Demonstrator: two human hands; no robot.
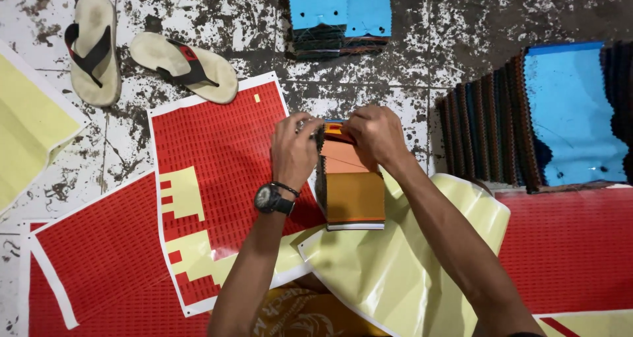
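1. Looking down through the head camera, both hands meet at the top end of an orange swatch booklet, which lies on the floor between the forearms.
2. The left hand, with a black wristwatch at the wrist, has its fingers curled and pinched on the booklet's upper left corner; what its fingertips grip is too small to tell.
3. The right hand is bunched, fingertips pressed on the upper edge by a small red-and-yellow label.
4. Left of the left hand lies a red sticker sheet with many labels already peeled away, its yellow backing showing in stepped patches; most red labels remain, so the labelling seems to me well short of done.
5. Under the right forearm lies a spent yellow backing sheet.
6. Beyond the hands sits a blue-topped swatch stack; to the right hand's side, a larger fanned stack.
7. Far left of the left hand lie two sandals.
8. No container is in view.
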